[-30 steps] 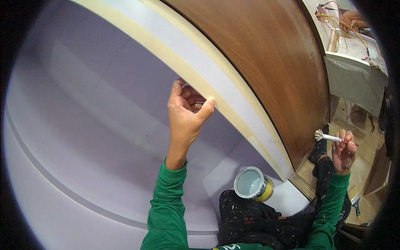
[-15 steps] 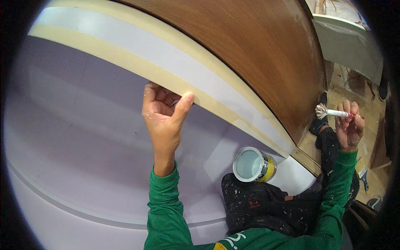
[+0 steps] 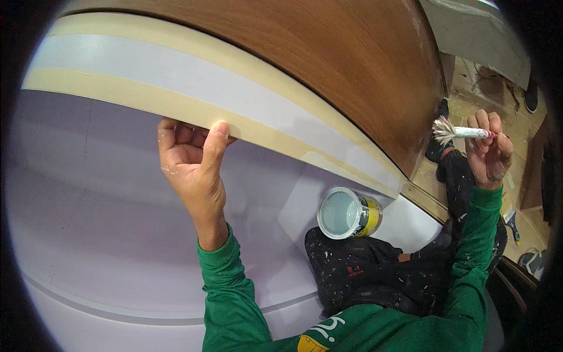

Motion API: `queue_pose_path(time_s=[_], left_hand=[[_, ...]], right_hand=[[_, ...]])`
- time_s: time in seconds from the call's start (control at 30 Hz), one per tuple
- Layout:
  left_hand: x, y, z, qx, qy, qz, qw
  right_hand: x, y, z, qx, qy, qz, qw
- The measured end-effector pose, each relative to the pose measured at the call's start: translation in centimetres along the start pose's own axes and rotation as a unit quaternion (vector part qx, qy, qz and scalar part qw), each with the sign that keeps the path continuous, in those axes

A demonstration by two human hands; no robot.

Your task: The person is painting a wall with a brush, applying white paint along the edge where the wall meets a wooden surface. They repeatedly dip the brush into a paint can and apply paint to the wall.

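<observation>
Well, nearest of all are the long green sleeves (image 3: 231, 296) and the black trousers (image 3: 375, 276) with white specks. Right by the knee sits a round tub with a pale rim and a black and yellow side (image 3: 370, 217). It looks pale inside, but I can't tell how full it is.

The right hand (image 3: 489, 155) is up off to the right, away from the tub. Its fingers are closed round the thin white and red handle of a round paintbrush with fluffy pale bristles (image 3: 459, 132). The brush looks light, with a stiff stick and a soft, spread-out tip. The stick seems the best part to hold, since the bristles would bend.

The left hand (image 3: 193, 164) pinches the low edge of a long, curved white board (image 3: 152, 66) with cream tape (image 3: 111, 88) along both sides. The thumb is on the tape and the other fingers curl under the edge. The board looks stiff, smooth and maybe a bit slippery, so its thin edge is a good place to grip. The tape looks thin and could tear.

Farther off is a big, shiny brown wooden panel (image 3: 328, 53). Out on the floor lies a flat brush with a dark blue handle (image 3: 513, 227).
</observation>
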State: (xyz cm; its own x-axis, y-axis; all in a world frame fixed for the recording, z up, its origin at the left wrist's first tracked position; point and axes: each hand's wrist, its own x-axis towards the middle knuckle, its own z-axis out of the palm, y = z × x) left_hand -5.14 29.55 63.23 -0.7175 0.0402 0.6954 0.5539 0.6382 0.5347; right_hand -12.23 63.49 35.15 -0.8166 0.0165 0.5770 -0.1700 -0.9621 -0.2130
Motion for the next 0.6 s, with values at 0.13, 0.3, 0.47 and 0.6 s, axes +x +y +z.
queue_pose_path(time_s=[0.13,0.3,0.47,0.6], left_hand=[[0.0,-0.6,-0.3,-0.002,-0.004,0.004,1.000],[-0.1,-0.6,-0.3,-0.004,0.001,0.002,1.000],[-0.3,-0.6,0.1,-0.009,0.013,0.007,1.000],[-0.6,-1.2,-0.1,-0.014,0.019,0.005,1.000]], right_hand=[[0.0,0.1,0.0,0.006,-0.003,0.004,1.000],[0.1,0.1,0.1,0.007,-0.015,0.006,1.000],[0.1,0.0,0.0,0.013,-0.019,0.004,1.000],[-0.1,0.0,-0.2,0.014,-0.018,0.004,1.000]])
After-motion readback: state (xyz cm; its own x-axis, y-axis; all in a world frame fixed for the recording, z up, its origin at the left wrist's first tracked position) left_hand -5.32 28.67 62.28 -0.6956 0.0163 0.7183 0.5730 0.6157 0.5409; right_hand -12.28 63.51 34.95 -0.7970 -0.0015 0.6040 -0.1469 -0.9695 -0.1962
